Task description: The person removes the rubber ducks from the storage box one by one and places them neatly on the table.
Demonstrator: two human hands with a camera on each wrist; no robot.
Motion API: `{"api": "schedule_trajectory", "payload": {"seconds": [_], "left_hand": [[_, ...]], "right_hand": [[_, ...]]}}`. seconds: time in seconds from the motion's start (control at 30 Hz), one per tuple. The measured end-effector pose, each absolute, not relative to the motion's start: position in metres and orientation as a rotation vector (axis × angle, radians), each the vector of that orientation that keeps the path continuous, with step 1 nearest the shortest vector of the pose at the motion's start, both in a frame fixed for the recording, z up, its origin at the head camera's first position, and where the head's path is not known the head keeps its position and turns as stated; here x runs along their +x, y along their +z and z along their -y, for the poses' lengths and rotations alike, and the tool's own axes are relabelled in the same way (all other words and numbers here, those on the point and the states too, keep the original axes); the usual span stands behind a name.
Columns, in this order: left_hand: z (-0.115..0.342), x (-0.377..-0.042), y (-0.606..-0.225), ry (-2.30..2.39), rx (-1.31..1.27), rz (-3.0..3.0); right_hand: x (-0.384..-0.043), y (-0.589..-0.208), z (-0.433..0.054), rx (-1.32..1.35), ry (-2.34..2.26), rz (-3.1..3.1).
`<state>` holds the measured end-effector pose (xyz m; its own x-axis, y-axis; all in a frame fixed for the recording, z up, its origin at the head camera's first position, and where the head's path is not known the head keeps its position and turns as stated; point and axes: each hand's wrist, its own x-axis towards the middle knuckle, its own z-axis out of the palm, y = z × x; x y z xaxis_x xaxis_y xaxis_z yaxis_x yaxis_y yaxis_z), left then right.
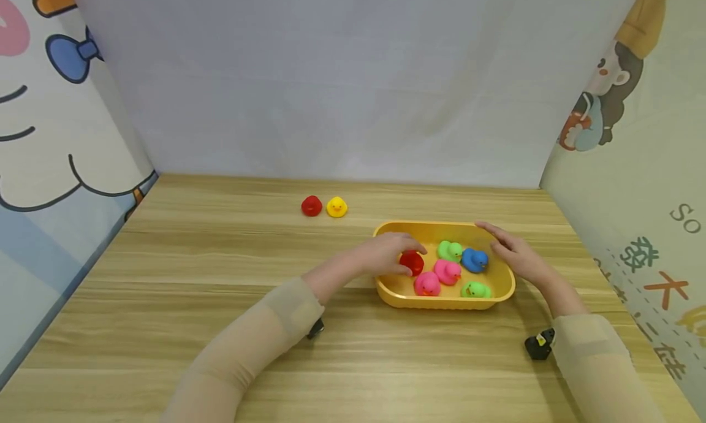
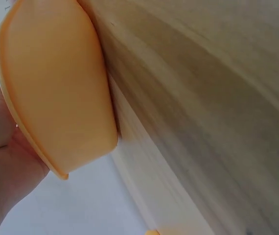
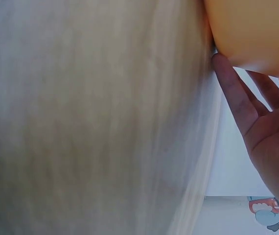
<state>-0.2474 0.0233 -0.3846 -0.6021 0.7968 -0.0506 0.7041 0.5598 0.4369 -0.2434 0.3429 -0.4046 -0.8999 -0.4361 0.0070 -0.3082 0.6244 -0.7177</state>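
Observation:
A yellow oblong plastic basin (image 1: 447,302) stands on the wooden table, right of centre. Over its left rim reaches my left hand (image 1: 386,254), fingers and thumb around a red rubber duck (image 1: 412,263). Beside that duck lie two pink ducks (image 1: 447,272), two green ducks (image 1: 450,251) and a blue duck (image 1: 475,260). My right hand (image 1: 513,254) is at the basin's right end, its fingers extended along the outside and rim. In the right wrist view, the thumb (image 3: 235,93) is close to the basin's wall. The left wrist view hides the left fingertips behind the basin (image 2: 56,88).
Farther back on the table (image 1: 220,276), left of the basin, a second red duck (image 1: 311,206) and a yellow duck (image 1: 337,207) sit side by side. A pale cloth wall (image 1: 342,92) closes off the back, with printed panels at both sides.

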Motion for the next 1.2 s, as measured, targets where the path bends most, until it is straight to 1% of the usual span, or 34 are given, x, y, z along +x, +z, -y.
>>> {"api": "schedule_trajectory", "payload": {"seconds": [0.17,0.77,1.2], "left_hand": [[-0.025,-0.248,-0.381,0.531,1.265,-2.516],[-0.032,-0.260,-0.387,0.486,1.346,-2.526],[-0.031,-0.260,-0.387,0.506,1.379,-2.524]], "right_hand": [[-0.243,-0.403,-0.342,-0.620,-1.142,-2.674],[-0.243,-0.403,-0.343,-0.619,-1.140,-2.672],[-0.242,-0.403,-0.342,-0.611,-1.133,-2.677]]}}
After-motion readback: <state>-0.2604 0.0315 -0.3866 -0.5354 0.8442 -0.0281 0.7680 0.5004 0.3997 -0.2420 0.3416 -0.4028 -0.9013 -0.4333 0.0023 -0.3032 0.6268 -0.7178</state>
